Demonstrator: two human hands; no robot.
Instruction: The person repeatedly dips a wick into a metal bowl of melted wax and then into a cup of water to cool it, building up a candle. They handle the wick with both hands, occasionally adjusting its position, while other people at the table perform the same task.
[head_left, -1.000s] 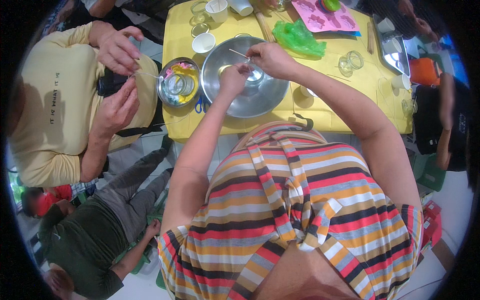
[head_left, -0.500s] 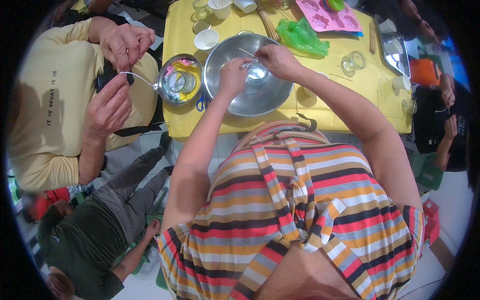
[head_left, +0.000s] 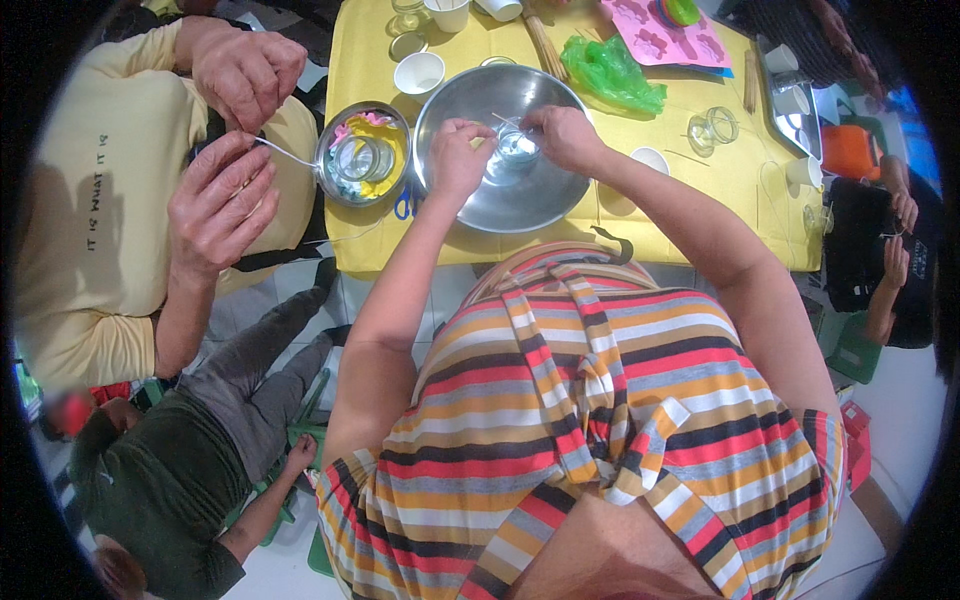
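Observation:
A small clear glass jar [head_left: 514, 150] stands in the wide metal bowl [head_left: 535, 208] on the table in front of me. Over the jar's right side, my right hand [head_left: 566, 138] pinches a thin light stick [head_left: 506, 121] that lies by the jar's mouth. At the jar's left, my left hand [head_left: 460, 157] has its fingers pressed together, with something small and pale yellowish at the fingertips that I cannot make out. Both hands are above the bowl. What is inside the jar is too small to tell.
Left of the bowl, a metal pan [head_left: 327, 180] holds a glass jar and coloured pieces. Paper cups [head_left: 419, 74], a green plastic bag [head_left: 610, 78], a pink mould [head_left: 672, 35] and a glass jar [head_left: 712, 130] stand around. A co-worker's hands [head_left: 235, 150] hold a white string.
My left hand has shifted down and left, away from the jar's rim. My right hand has moved slightly right and lower, still at the stick. The co-worker's lower hand has turned.

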